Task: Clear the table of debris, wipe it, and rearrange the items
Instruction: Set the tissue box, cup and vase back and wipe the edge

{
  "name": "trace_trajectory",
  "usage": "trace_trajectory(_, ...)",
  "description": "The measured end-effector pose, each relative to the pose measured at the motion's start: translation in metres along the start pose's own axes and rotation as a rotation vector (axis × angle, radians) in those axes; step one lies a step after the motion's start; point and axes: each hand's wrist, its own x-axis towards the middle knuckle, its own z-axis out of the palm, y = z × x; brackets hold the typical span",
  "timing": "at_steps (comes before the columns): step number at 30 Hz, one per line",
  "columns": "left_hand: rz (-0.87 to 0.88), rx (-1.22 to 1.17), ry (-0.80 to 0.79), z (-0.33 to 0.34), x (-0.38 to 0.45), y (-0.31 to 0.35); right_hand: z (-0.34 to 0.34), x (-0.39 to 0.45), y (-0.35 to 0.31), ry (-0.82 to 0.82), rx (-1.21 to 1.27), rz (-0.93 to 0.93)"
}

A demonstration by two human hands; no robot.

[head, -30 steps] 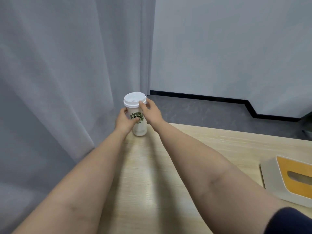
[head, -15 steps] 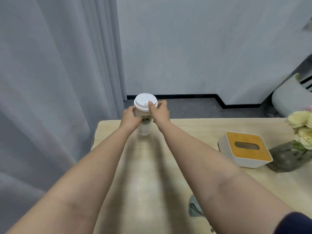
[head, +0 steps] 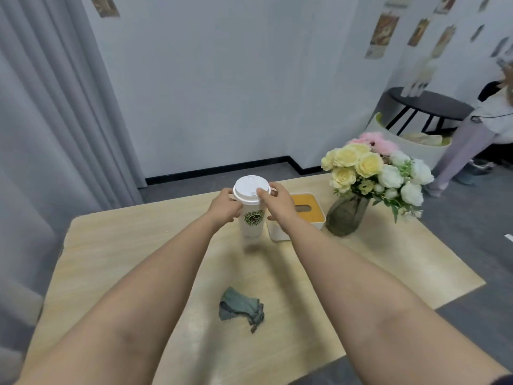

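Note:
A white paper coffee cup (head: 252, 218) with a white lid and a green round logo is held just above the light wooden table (head: 116, 245), near its far middle. My left hand (head: 224, 208) grips the cup's left side. My right hand (head: 279, 202) holds the right side, thumb on the lid's rim. A crumpled grey-green cloth (head: 241, 307) lies on the table between my forearms, closer to me.
A white tissue box with an orange top (head: 308, 215) stands right of the cup, partly behind my right hand. A glass vase of yellow, white and pink flowers (head: 347, 215) stands further right. Grey curtain at left; another person stands at far right.
Both hands have carried the cup from the table's far left corner rightward to beside the tissue box. The view swung right, bringing the vase and the cloth into sight.

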Motion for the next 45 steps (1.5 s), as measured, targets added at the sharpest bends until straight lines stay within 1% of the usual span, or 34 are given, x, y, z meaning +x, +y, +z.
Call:
trace_trajectory(6,0.025,0.032,-0.108,0.072,-0.022,0.032,-0.086,-0.016,0.027,0.051,0.002,0.022)
trace_trajectory(11,0.037,0.030,-0.168,0.124,-0.032,0.051,-0.142,-0.026,0.055,0.090,-0.001,0.033)
trace_trajectory(14,0.016,0.049,-0.218,0.157,-0.036,0.054,-0.165,-0.027,0.076,0.115,-0.027,0.025)
trace_trajectory(22,-0.065,0.061,-0.264,0.224,-0.031,0.055,-0.207,-0.014,0.122,0.125,-0.011,0.061)
trace_trajectory(32,-0.096,0.065,-0.290,0.257,-0.011,0.056,-0.227,0.010,0.148,0.122,-0.038,0.089)
trace_trajectory(35,-0.090,0.076,-0.282,0.260,-0.008,0.054,-0.227,0.013,0.152,0.123,-0.038,0.092)
trace_trajectory(40,-0.033,0.158,-0.280,0.262,-0.008,0.049,-0.228,0.015,0.154,0.131,-0.030,0.106)
trace_trajectory(45,-0.043,0.142,-0.289,0.260,-0.013,0.047,-0.227,0.014,0.155,0.114,-0.016,0.095)
